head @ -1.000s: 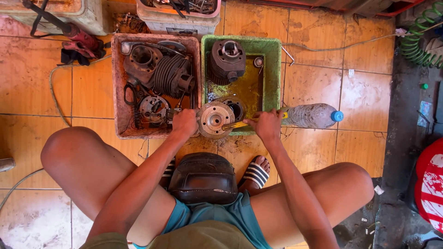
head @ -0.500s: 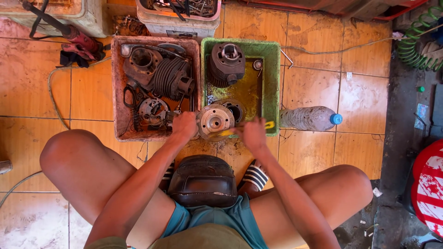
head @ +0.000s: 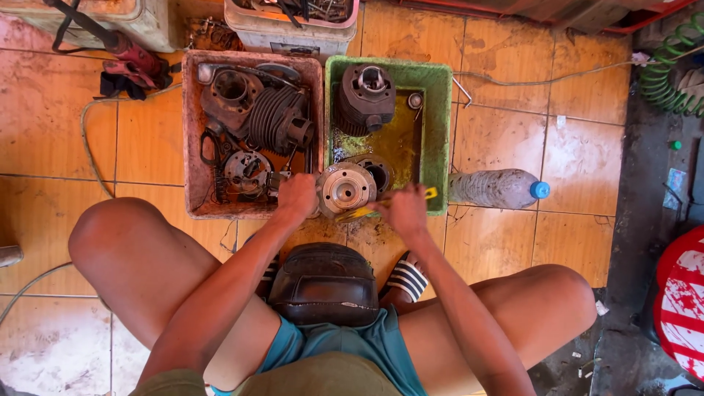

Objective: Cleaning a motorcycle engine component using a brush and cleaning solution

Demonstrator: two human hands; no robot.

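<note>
My left hand [head: 297, 198] grips the left edge of a round metal engine part [head: 346, 189] held over the near rim of the green tray [head: 438, 132]. My right hand [head: 405, 209] holds a yellow-handled tool [head: 430, 193] and presses its tip against the part's lower right side. The green tray holds yellowish liquid, a dark finned cylinder [head: 365, 95] at the back and another round dark part [head: 378, 170] behind the one I hold. I sit with my knees spread and a black pouch [head: 325, 284] at my waist.
A red tray [head: 192, 132] on the left holds a finned cylinder [head: 275, 121] and several engine parts. A plastic bottle with a blue cap [head: 499, 188] lies right of the green tray. A green coiled hose [head: 671, 73] and a red-and-white disc [head: 683, 304] are at the right.
My right hand moved left from the tray's near right rim to the round part, bringing the yellow tool against it. My left hand kept hold of the part.
</note>
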